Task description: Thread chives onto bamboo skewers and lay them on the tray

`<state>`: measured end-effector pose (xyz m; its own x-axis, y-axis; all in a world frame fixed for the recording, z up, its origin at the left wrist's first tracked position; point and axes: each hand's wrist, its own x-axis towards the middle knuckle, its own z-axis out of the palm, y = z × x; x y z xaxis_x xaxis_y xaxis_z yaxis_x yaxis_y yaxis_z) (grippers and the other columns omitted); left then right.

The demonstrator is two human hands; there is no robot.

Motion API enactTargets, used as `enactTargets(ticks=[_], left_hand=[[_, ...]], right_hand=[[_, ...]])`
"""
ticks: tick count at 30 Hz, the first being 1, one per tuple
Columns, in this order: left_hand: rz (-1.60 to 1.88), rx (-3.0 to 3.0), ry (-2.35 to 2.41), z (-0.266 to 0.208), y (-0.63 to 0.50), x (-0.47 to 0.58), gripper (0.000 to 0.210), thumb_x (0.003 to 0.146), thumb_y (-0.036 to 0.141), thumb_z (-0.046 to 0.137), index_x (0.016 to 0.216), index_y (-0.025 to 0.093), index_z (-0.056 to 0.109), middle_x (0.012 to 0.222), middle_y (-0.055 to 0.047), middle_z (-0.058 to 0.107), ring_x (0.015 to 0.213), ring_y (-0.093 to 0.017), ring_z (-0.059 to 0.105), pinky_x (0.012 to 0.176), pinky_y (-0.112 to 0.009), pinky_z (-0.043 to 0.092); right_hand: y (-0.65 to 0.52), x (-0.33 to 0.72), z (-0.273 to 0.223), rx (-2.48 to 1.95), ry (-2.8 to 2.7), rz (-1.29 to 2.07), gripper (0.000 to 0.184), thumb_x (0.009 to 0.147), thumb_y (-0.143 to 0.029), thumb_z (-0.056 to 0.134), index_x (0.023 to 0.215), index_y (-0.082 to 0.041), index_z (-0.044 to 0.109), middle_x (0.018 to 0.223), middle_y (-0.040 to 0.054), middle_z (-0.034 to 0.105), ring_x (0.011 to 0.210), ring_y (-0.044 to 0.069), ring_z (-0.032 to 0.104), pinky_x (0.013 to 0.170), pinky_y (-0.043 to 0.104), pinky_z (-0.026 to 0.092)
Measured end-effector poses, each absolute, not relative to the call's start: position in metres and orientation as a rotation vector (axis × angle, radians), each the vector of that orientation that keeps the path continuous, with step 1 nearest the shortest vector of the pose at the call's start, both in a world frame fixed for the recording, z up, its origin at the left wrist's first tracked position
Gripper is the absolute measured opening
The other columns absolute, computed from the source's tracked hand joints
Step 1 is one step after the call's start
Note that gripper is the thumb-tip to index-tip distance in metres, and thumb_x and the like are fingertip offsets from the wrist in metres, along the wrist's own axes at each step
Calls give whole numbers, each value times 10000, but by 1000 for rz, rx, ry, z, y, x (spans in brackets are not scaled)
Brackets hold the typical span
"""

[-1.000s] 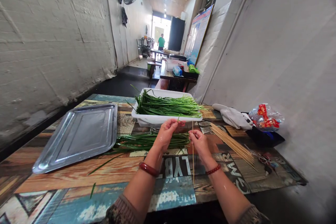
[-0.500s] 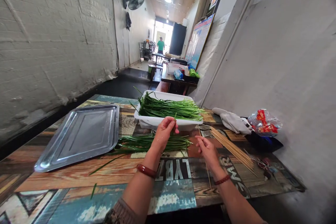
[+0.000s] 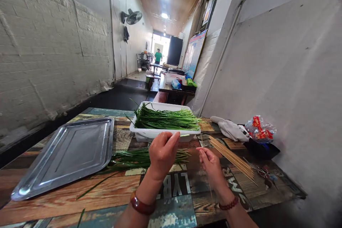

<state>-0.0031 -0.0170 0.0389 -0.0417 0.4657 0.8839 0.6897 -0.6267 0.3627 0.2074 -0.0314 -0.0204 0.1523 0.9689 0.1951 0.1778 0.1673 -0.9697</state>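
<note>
My left hand (image 3: pixel 163 154) is closed, back of the hand up, over the near side of the white tub. The pale end of a chive stalk (image 3: pixel 184 135) sticks out to the right of its fingers. My right hand (image 3: pixel 211 164) pinches a thin bamboo skewer (image 3: pixel 210 188), which runs upright past the fingers and is partly hidden by them. Beneath the left hand, a loose bunch of green chives (image 3: pixel 130 159) lies on the table. More chives (image 3: pixel 165 117) fill the white plastic tub (image 3: pixel 144 135) just beyond.
A metal tray (image 3: pixel 72 149) lies at the left. To the right are a pile of bamboo skewers (image 3: pixel 231 158), a pale cloth (image 3: pixel 231 129), a clear bag with red print (image 3: pixel 260 130) and scissors (image 3: pixel 262 171). Far back stands a person in green (image 3: pixel 158 57).
My left hand has turned over, and the chive's pale end now points right. My right hand stays near the same spot with the skewer. The whole view has shifted slightly.
</note>
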Motion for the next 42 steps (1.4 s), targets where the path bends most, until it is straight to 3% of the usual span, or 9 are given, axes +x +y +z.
enactTargets(ticks=[4,10,16,21,27,31,35,37,42], left_hand=[[-1441,-2107,-1322,37,-13,3,223,901,207,487,960,258,695,815,-76,613,770,-196,500,712,-308,353],[-860,-2519,-1537,15,3,25,258,926,249,436,825,210,671,818,-77,619,771,-204,547,656,-299,362],[-733,-2749,-1661,-1,3,38,282,935,261,402,870,214,672,870,-51,651,826,-175,611,681,-255,408],[-906,-2838,-1718,-9,7,45,177,875,270,508,936,224,668,927,-34,680,855,-168,627,725,-245,437],[-1281,-2923,-1758,-19,24,48,189,842,253,514,831,166,682,838,-50,698,800,-169,608,743,-259,441],[-1553,-2937,-1904,-21,32,50,229,807,334,564,771,135,672,751,-30,668,726,-152,572,670,-235,419],[-1849,-2912,-2104,-19,30,52,225,777,341,608,771,127,675,749,-23,664,698,-131,553,652,-219,410],[-1994,-2868,-2190,-18,29,53,208,768,326,622,780,126,677,755,-22,668,696,-125,553,662,-218,417],[-2168,-2784,-2336,-17,30,53,187,748,316,654,752,130,671,723,-10,660,661,-111,542,648,-216,424]], right_hand=[[-39,196,-8,-1230,-1231,877,431,806,-578,570,964,-189,666,592,-33,442,453,87,327,415,224,244],[-32,183,-12,-1151,-1103,946,471,803,-548,594,1093,-180,652,624,-35,452,483,79,343,422,200,261],[-19,189,-37,-1158,-1072,1019,478,729,-540,674,979,-132,684,597,-43,475,492,74,368,438,191,259],[-5,199,-51,-1182,-1085,1082,505,705,-538,686,1007,-134,659,586,-53,476,466,74,359,416,188,251],[0,208,-39,-1187,-1156,1065,409,744,-542,642,832,-142,649,609,-41,489,473,63,346,406,187,238],[0,218,-30,-1048,-1152,1108,466,899,-544,442,1138,-176,599,607,-52,452,453,66,313,404,195,229],[-10,222,-29,-1023,-1207,1102,485,956,-501,355,1326,-210,473,557,-62,403,448,95,333,409,219,266],[-14,221,-29,-1013,-1255,1080,473,971,-477,328,1359,-229,435,547,-57,409,454,110,361,423,235,299],[-17,221,-29,-1036,-1376,1043,325,956,-346,422,1235,-237,547,583,-48,465,484,102,411,472,236,352]])
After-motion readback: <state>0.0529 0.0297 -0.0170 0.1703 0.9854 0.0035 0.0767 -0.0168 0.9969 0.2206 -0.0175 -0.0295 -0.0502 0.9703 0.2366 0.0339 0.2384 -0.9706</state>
